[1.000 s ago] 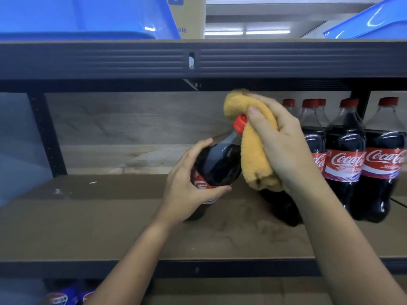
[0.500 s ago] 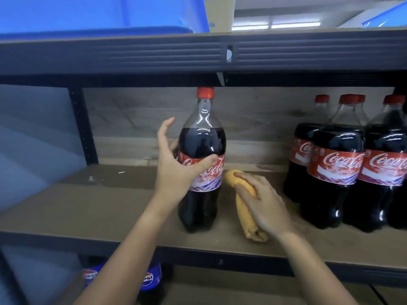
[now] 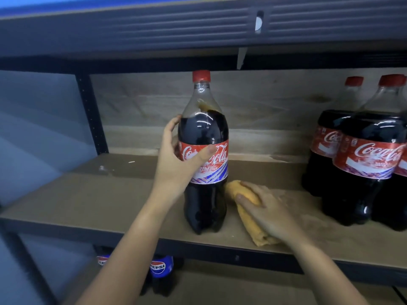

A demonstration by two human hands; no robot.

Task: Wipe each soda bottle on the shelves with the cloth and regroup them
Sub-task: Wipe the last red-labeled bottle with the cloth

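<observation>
A large Coca-Cola bottle [image 3: 203, 133] with a red cap stands upright on the brown shelf board [image 3: 92, 194]. My left hand [image 3: 176, 164] grips it around the label, thumb across the front. Right beside the bottle's base lies the rolled yellow cloth [image 3: 248, 214] on the shelf, and my right hand [image 3: 268, 210] rests on it with fingers curled over it. A group of Coca-Cola bottles [image 3: 363, 150] stands at the right end of the same shelf.
The metal beam of the shelf above [image 3: 154, 29] hangs close over the bottle's cap. A black upright post [image 3: 90, 111] stands at the back left. Pepsi bottles [image 3: 161, 269] sit on the lower shelf below.
The bottle went from tilted, with the cloth rubbing its cap, to standing upright on the shelf. My right hand dropped with the cloth onto the shelf board beside it.
</observation>
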